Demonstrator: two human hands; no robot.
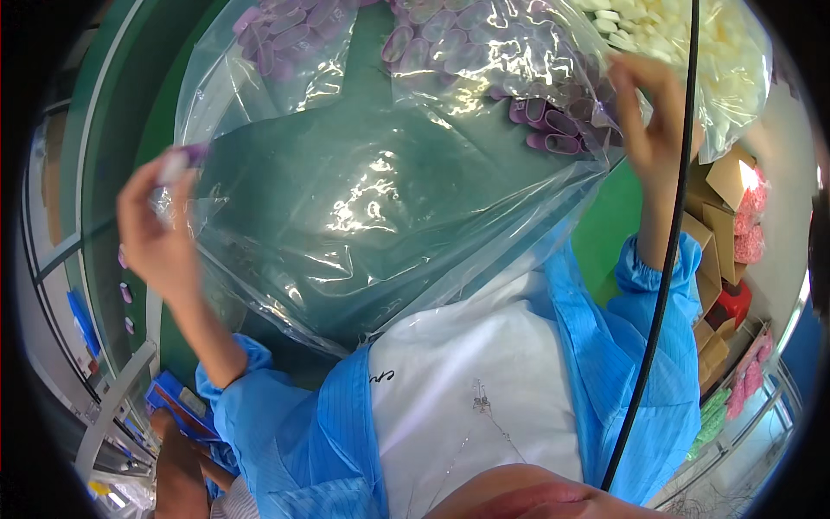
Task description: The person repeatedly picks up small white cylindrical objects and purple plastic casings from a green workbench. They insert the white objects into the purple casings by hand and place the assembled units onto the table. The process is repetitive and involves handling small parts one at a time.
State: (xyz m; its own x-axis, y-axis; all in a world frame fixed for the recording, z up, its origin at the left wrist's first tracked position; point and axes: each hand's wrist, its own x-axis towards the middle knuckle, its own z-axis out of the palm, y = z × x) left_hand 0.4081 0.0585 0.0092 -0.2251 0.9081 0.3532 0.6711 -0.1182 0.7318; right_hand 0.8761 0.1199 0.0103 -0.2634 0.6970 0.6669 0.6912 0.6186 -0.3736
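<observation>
My left hand (pixel 164 229), blurred by motion, pinches a small white and purple piece (pixel 176 166) beside the left edge of a large clear plastic bag (pixel 372 203). At the bag's right edge is my right hand (pixel 653 117), thumb and index finger brought together at the tips; what they grip, if anything, is too small to make out. Inside the bag, toward its far end, lie many purple oval ring-shaped pieces (pixel 458 43). A darker cluster of purple pieces (pixel 553 125) sits close to my right hand. The bag's near edge sags toward my body.
Another clear bag of cream-white pieces (pixel 735 60) stands at the far right. Cardboard boxes (pixel 713 251) and red mesh bundles (pixel 750 225) are beyond my right arm. A black cable (pixel 666 259) crosses the view. A few purple pieces (pixel 126 292) lie along the left ledge.
</observation>
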